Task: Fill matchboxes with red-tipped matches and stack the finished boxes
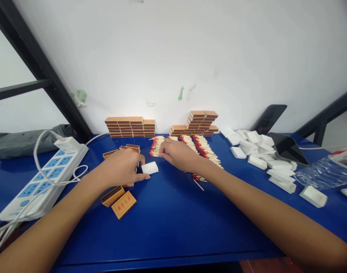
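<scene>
My left hand (pixel 122 167) grips the left end of a small white matchbox tray (pixel 150 167) between thumb and fingers, low over the blue table. Orange matchbox sleeves lie under and around this hand, among them an open-ended sleeve (pixel 113 196) and one with red lettering (pixel 123 204). My right hand (pixel 176 152) is at the rows of red-tipped matches (pixel 156 146), its fingers pinched together. What sits between those fingertips is hidden. More matches (pixel 204 149) lie in rows beyond and right of this hand.
Stacked matchboxes stand against the wall at left (pixel 130 127) and right (pixel 200 123). White trays (pixel 257 148) are heaped on the right, near a dark phone stand (pixel 287 148) and a clear plastic bottle (pixel 324 168). A power strip (pixel 45 178) with white cables lies left on the blue table (pixel 173 227).
</scene>
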Available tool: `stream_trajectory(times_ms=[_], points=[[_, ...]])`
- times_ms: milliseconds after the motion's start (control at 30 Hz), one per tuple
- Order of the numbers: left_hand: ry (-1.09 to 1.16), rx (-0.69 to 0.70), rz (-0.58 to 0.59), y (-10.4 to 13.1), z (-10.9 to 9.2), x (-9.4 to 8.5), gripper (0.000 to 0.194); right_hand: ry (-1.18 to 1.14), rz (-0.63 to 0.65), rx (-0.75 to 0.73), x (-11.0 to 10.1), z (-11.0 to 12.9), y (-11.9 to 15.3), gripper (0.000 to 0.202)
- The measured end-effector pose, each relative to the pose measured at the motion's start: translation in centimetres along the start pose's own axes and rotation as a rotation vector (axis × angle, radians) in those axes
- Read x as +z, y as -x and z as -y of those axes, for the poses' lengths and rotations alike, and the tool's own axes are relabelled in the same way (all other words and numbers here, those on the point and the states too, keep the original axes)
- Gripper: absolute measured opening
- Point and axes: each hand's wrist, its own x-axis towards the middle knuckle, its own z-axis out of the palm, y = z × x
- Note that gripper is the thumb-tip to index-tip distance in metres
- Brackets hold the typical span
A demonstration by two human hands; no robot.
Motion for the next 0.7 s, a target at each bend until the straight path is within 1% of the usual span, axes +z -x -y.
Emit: stream_trajectory(times_ms=[67,133,233,300,367,433,500,567,633,700], points=[[-0.037,-0.002,-0.014,-0.2,0.0,0.0,0.033,-0.02,0.02,-0.054,-0.5,0.6,0.3,0.016],[-0.069,0.013,-0.029,-0.4,-0.1,0.1,0.032,-0.002,0.061,-0.086,-0.5,1.4,0.7,0.015],[-0.104,0.035,-0.045,-0.5,-0.2,0.1,0.03,0.056,0.105,-0.092,0.1,2.4,1.1,0.016],[-0.114,0.033,-0.044,-0.5,-0.3,0.1,0.03,0.055,0.114,-0.106,0.5,2.6,1.1,0.017],[-0.108,0.025,-0.038,-0.5,-0.3,0.0,0.031,-0.001,0.101,-0.14,0.7,2.2,0.9,0.015],[-0.093,0.017,-0.031,-0.5,-0.3,-0.1,0.031,-0.074,0.039,-0.147,0.8,1.3,0.6,0.012],[-0.073,0.001,-0.02,-0.5,-0.3,-0.1,0.031,-0.097,-0.049,-0.093,0.7,0.4,0.1,0.01],[-0.061,-0.016,-0.014,-0.4,-0.3,-0.2,0.03,-0.074,-0.096,-0.022,0.8,-0.4,-0.3,0.011],[-0.059,-0.02,-0.019,-0.4,-0.3,-0.1,0.03,-0.052,-0.083,0.012,1.1,-0.9,-0.5,0.01],[-0.059,-0.01,-0.025,-0.5,-0.3,-0.1,0.03,-0.041,-0.063,0.016,1.6,-1.0,-0.6,0.01]])
